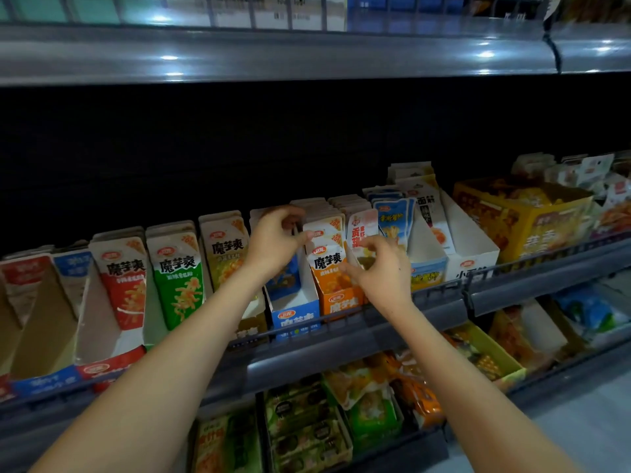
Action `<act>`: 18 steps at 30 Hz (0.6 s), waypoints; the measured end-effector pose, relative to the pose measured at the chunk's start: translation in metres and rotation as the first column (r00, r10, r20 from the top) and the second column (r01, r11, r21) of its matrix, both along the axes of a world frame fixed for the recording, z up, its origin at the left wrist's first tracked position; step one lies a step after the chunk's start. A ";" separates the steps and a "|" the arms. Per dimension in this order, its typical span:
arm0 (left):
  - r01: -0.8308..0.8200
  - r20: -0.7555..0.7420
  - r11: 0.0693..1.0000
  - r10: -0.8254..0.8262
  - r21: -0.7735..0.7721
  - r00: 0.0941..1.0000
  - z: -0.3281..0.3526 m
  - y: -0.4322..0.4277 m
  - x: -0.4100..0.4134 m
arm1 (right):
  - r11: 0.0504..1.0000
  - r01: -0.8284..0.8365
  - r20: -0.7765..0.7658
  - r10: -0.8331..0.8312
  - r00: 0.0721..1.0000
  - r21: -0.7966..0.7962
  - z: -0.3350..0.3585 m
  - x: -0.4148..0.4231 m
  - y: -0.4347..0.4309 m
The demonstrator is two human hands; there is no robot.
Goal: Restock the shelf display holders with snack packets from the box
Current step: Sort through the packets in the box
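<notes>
Dim shop shelf (341, 339), cardboard holders in a row. At centre the left hand (276, 240) and right hand (382, 271) curl over the orange konjac packets (327, 261) packed in the orange holder (341, 302); whether either pinches one, I cannot tell. The holders at 9 o'clock (44, 336) look half-empty, probably left to fill. The supply box is out of view.

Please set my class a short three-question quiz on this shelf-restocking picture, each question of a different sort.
1. True or false: the green packets stand right of the orange holder.
2. The packets between the left hand and right hand stand in which holder? A red, B orange, C yellow.
3. Fill in: the holder directly left of the orange one is ___.
Key: 1 false, the green packets stand left of it; 2 B; 3 blue holder.
</notes>
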State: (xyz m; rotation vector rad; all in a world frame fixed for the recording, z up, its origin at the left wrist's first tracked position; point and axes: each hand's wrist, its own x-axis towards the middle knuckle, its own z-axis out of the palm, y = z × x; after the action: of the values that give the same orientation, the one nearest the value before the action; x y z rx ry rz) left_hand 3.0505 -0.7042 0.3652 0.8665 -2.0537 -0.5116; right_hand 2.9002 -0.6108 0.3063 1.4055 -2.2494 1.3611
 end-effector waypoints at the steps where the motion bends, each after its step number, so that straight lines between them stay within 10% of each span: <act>1: -0.023 -0.010 1.000 0.023 0.001 1.000 0.001 0.006 0.005 | 1.000 -0.014 0.026 0.015 1.000 -0.021 0.002 0.005 0.010; 10: 0.063 -0.094 0.979 -0.045 0.195 0.995 -0.056 0.131 0.100 | 0.975 -0.219 0.552 0.206 0.808 -0.042 -0.055 0.081 0.129; 18: -0.026 0.224 0.881 -0.091 0.472 0.970 -0.207 0.239 0.201 | 0.658 -0.546 0.639 0.126 0.758 0.518 -0.179 0.136 0.233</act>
State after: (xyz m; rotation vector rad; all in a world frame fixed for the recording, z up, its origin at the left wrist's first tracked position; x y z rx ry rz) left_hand 3.2515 -0.4647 0.1578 1.2308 -2.2015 -0.9992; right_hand 3.0364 -0.3775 0.1275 1.9632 -3.2571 1.1758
